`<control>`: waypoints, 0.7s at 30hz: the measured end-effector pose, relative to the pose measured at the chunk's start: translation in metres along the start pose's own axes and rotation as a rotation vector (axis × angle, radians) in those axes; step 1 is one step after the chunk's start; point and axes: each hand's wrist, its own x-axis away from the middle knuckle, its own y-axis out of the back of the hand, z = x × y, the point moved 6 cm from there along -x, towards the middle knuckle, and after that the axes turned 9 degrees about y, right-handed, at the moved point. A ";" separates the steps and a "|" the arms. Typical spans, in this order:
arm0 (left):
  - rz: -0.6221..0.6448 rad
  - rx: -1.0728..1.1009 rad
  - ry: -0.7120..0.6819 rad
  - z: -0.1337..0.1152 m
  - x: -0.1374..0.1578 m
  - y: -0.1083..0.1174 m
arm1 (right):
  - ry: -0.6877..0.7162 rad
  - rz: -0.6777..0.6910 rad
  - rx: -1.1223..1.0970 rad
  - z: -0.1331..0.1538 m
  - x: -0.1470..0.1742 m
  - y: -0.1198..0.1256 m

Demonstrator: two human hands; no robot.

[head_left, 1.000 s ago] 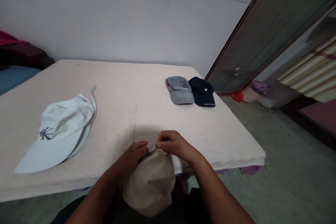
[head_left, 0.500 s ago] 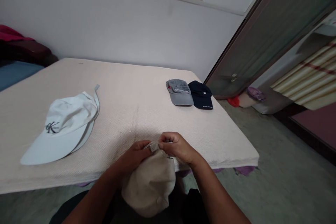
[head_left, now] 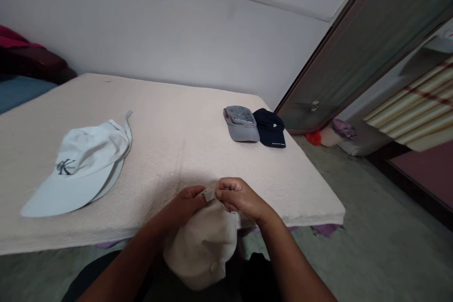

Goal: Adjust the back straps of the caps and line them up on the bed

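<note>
Fingers (head_left: 227,194) gripping cap (head_left: 201,245), cream bed (head_left: 166,118), pale wall (head_left: 159,33)

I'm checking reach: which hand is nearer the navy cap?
Right. The right hand is below and left of the navy cap in view; the left hand is farther left.

Dim, diffuse light; soft shadow beside left hand (head_left: 187,204); edges stretched.

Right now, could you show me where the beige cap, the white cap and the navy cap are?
Beige cap (head_left: 202,247): head view, on its crown.
White cap (head_left: 85,158): head view, on its crown.
Navy cap (head_left: 269,123): head view, on its crown.
</note>
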 end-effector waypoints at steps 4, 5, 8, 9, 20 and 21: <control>0.030 0.007 -0.013 0.001 -0.001 -0.002 | 0.026 -0.025 -0.094 -0.002 -0.001 0.001; 0.033 -0.018 -0.013 0.000 0.000 -0.002 | 0.037 -0.038 -0.109 -0.003 -0.001 0.002; 0.018 -0.077 -0.021 -0.001 0.001 -0.001 | 0.059 -0.054 -0.109 -0.002 -0.002 0.001; 0.008 -0.086 -0.026 -0.001 0.001 0.000 | 0.059 -0.052 -0.098 -0.001 -0.002 0.001; -0.060 -0.026 -0.073 -0.001 0.002 0.012 | 0.002 0.027 0.070 0.002 -0.004 -0.002; -0.052 -0.005 -0.065 -0.001 0.003 0.011 | 0.002 0.013 0.086 0.001 -0.005 -0.002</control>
